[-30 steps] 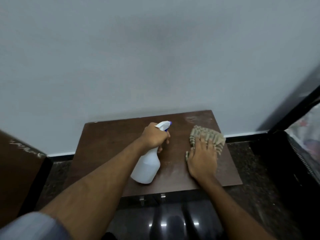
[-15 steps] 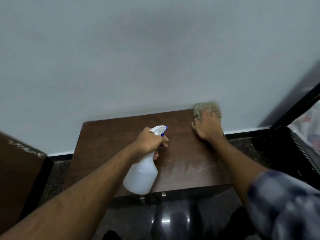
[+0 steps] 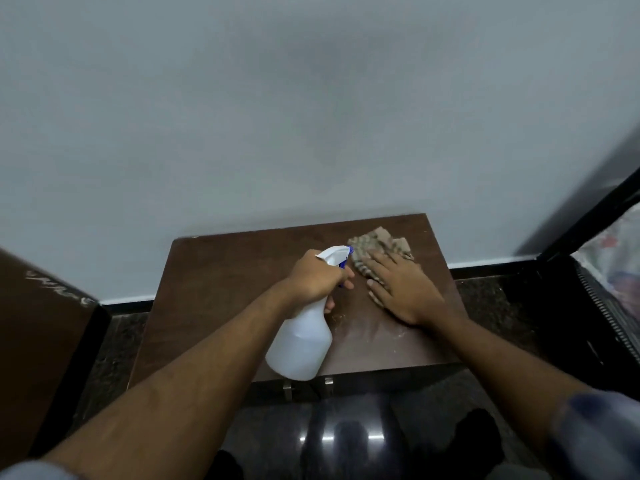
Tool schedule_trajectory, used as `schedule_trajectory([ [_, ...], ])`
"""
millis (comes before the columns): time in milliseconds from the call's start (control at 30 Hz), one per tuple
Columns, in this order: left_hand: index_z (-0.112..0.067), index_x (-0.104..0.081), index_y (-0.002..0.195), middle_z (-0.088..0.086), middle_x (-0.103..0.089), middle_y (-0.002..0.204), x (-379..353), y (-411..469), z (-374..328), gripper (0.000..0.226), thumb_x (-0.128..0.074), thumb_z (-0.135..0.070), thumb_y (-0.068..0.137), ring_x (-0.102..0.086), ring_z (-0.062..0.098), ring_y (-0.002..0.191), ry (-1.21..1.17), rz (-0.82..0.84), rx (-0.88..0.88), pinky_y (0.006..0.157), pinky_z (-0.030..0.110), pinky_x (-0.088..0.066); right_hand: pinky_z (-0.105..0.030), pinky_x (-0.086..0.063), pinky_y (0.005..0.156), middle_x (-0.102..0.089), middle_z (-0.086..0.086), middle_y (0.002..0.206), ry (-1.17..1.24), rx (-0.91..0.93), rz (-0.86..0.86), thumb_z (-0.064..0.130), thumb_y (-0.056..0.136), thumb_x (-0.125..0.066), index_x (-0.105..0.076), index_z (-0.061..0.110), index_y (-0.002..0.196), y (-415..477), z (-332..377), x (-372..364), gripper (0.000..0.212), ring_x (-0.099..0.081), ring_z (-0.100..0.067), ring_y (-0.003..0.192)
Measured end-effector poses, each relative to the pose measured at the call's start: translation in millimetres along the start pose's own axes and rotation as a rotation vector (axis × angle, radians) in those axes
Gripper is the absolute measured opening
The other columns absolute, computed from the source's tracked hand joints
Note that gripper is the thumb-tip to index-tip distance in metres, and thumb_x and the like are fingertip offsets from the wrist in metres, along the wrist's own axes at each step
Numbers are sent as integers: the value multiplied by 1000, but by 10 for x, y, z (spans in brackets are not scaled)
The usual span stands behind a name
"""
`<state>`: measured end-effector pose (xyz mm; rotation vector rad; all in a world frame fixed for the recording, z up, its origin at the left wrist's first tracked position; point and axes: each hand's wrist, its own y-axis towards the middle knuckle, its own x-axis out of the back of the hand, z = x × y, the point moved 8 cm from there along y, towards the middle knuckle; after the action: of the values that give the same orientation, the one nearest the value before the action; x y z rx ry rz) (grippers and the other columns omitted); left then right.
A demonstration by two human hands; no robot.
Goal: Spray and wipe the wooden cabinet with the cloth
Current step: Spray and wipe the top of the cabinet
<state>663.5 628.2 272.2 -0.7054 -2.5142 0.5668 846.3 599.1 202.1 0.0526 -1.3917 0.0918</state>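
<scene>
The dark wooden cabinet point(image 3: 225, 289) stands low against a grey wall, its top showing pale wet streaks near the front right. My left hand point(image 3: 315, 275) grips the neck of a white spray bottle point(image 3: 301, 344) with a blue-tipped nozzle, held tilted above the cabinet top. My right hand point(image 3: 398, 289) lies flat with straight fingers on a beige striped cloth point(image 3: 377, 244), pressing it onto the back right part of the top. Most of the cloth shows beyond the fingertips.
A brown piece of furniture point(image 3: 38, 341) stands at the left. A black frame with patterned fabric point(image 3: 616, 258) is at the right. Dark glossy floor point(image 3: 346, 438) lies in front of the cabinet, and two metal handles point(image 3: 308, 386) show under its front edge.
My right hand slid the cloth to the back right corner by the wall, then back toward the middle. The spray bottle stayed in my left hand and barely shifted.
</scene>
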Motion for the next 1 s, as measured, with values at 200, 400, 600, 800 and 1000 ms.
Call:
schedule_trajectory([
  [200,-8,-75,98,7,-80,101,-156,-310,256,17,-59,-11,93,-53,23,44,8,-5,42,50,31,-50,-44,-16,121,-27,-7,164,39,-339,-45,44,101,-34,-35,23,156,-327,-175,171,59,-23,-33,149],
  [400,-3,-75,98,15,-79,102,-294,-686,372,18,-59,-4,91,-49,22,37,-63,-15,30,45,30,-47,-38,-24,120,-33,-6,161,128,-151,-22,39,100,-37,-36,18,155,-968,-161,114,59,-33,-27,146],
  [600,0,-72,89,16,-76,76,-525,-1025,588,17,-55,-3,89,-46,23,34,-51,-3,37,43,28,-43,-40,-26,119,-36,-16,158,388,-420,-80,28,104,-44,-38,14,154,-1001,-381,101,52,-32,-32,146],
  [800,-6,-72,105,10,-80,99,-818,-1179,862,16,-59,-8,95,-48,20,38,-115,50,120,42,28,-45,-49,-25,120,-31,-17,160,197,-295,-127,31,98,-42,-38,8,152,-1414,-210,145,60,-25,-37,149],
  [1000,-13,-73,90,15,-79,98,-553,-1262,1106,17,-62,-1,87,-48,28,39,-203,-127,160,41,28,-41,-46,-36,113,-42,-12,154,178,-208,-83,33,98,-51,-36,19,154,-1240,683,29,60,-42,-32,137],
])
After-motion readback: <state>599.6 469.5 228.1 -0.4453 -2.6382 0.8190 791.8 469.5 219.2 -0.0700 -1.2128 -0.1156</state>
